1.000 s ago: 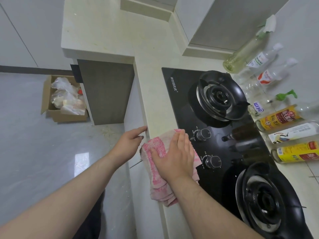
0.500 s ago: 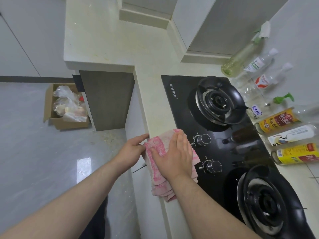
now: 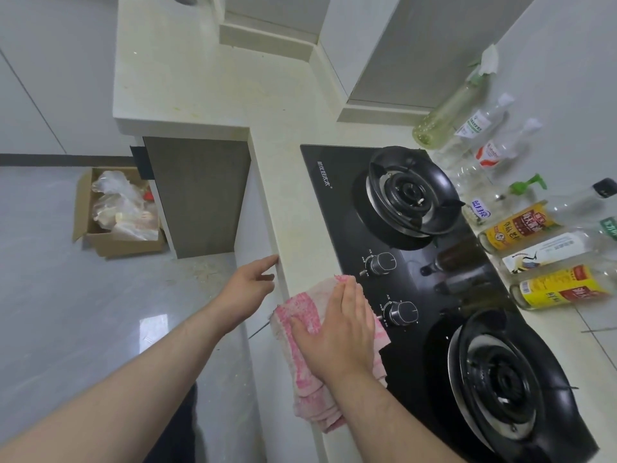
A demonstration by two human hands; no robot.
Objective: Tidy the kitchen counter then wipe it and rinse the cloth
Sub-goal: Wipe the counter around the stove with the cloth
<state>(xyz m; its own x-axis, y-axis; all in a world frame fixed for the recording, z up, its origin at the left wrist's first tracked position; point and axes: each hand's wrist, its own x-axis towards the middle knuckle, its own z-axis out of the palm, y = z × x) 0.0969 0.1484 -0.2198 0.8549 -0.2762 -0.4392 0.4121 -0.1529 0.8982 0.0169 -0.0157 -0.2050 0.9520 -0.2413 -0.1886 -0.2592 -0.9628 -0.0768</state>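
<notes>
One cloth [image 3: 305,332], wiping worktop [image 3: 207,91] edge.
Keep your right hand [image 3: 337,329] flat, fingers straight; left hand [image 3: 247,289], relaxed, steadies beside.

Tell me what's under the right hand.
The right hand presses flat on the pink cloth, which lies over the counter edge and stove front. What's beneath the cloth is hidden.

Nubbly pink-and-white terry cloth [image 3: 302,332]; glossy black glass hob [image 3: 337,208]; smooth, matt cream stone table [image 3: 207,95]; brown cardboard box [image 3: 127,243]; glossy grey floor [image 3: 66,295].
</notes>
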